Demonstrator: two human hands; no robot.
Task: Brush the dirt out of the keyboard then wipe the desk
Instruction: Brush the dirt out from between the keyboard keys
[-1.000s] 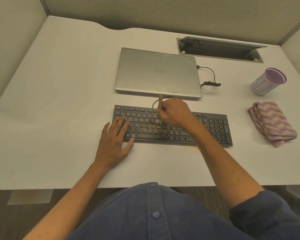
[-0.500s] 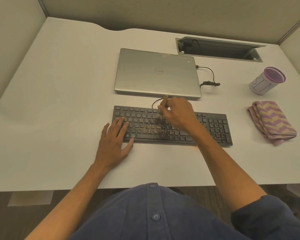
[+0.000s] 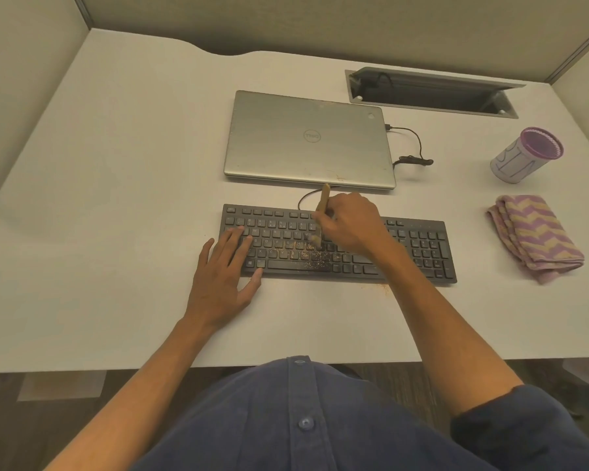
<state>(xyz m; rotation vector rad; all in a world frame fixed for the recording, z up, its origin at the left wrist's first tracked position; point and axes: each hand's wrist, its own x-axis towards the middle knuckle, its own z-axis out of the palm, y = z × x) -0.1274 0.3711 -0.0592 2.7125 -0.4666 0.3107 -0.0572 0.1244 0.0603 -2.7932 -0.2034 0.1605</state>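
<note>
Resting flat near the front edge of the desk (image 3: 116, 198), the left hand (image 3: 223, 280) lies with fingers straight and spread, its fingertips pressing the left end of the black keyboard (image 3: 422, 246) and its thumb against the front rim. Just right of it, the right hand (image 3: 352, 222) is curled round a small wooden-handled brush (image 3: 323, 205), whose bristles touch the middle keys while the handle tilts up toward the far edge. Brown dirt (image 3: 315, 256) speckles the keys below the bristles, and a few crumbs lie on the tabletop just in front of the keyboard. Toward the right edge sits a folded purple-and-yellow zigzag cloth (image 3: 534, 237), with a purple-rimmed cup (image 3: 524, 156) beyond it. Farther back, a closed silver laptop (image 3: 306, 141) lies behind the keyboard, a cable (image 3: 412, 144) plugged into its right side, and an open cable tray (image 3: 429, 93) is set into the far right corner.
</note>
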